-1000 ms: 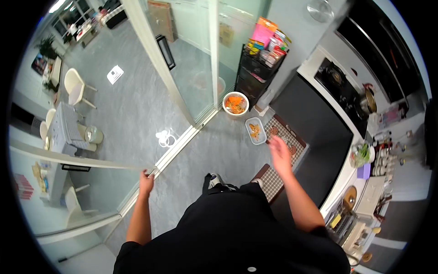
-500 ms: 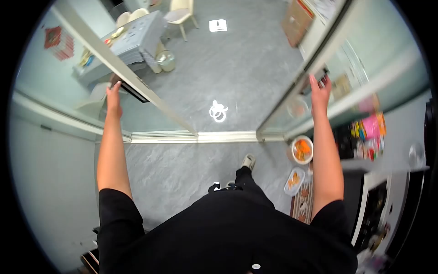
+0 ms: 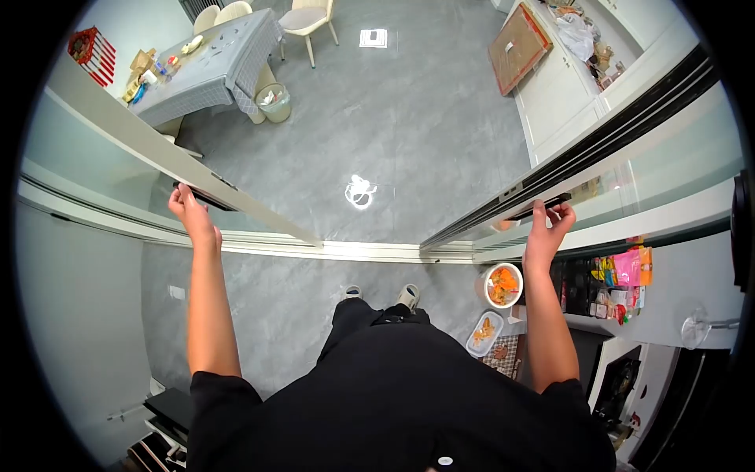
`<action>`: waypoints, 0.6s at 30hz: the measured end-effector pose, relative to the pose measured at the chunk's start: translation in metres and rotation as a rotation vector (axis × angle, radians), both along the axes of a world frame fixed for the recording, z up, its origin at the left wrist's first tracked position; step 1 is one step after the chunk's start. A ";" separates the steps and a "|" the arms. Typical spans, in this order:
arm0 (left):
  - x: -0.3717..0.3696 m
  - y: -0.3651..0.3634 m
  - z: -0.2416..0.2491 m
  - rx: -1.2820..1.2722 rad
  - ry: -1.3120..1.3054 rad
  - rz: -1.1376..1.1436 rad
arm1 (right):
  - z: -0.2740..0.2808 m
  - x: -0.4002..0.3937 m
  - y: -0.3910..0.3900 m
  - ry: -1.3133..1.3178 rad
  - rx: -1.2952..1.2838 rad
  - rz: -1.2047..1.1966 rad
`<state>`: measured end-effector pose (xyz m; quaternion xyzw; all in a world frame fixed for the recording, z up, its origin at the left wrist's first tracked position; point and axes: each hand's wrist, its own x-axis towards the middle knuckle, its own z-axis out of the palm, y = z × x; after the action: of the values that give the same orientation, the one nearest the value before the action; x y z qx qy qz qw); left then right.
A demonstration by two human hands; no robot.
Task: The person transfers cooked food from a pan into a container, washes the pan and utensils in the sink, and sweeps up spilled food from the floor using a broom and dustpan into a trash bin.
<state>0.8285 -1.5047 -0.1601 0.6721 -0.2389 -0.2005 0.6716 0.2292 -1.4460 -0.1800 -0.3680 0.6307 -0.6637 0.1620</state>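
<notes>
Left hand and right hand half-curl at the black handles, firmness unclear, of a white-framed glass door left and its twin right, likely heavy, rigid, slick-paned, best held there.

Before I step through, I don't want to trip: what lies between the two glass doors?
Only the pale floor track runs between the left door and the right door; nothing stands on it in the head view.
</notes>
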 end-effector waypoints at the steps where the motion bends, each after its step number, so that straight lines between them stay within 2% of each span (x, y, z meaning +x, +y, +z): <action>1: -0.004 0.003 0.001 0.012 -0.006 0.012 | -0.001 0.003 0.002 0.025 0.020 0.016; 9: 0.025 0.014 -0.006 0.040 -0.135 -0.114 | -0.009 0.069 -0.009 0.180 0.016 -0.016; 10: 0.040 0.011 -0.025 -0.027 -0.193 -0.123 | -0.009 0.078 -0.010 0.178 0.022 -0.011; 12: 0.050 0.012 -0.035 -0.009 -0.336 -0.155 | -0.009 0.093 -0.009 0.214 0.034 -0.011; 16: 0.043 0.021 -0.020 -0.043 -0.274 -0.214 | -0.006 0.129 -0.012 0.145 -0.037 0.006; 18: 0.044 0.024 -0.020 -0.037 -0.283 -0.213 | -0.011 0.133 -0.014 0.209 0.052 -0.016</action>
<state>0.8728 -1.4804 -0.1799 0.6521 -0.4045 -0.1696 0.6184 0.3619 -1.4601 -0.1914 -0.4258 0.6642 -0.6064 0.0993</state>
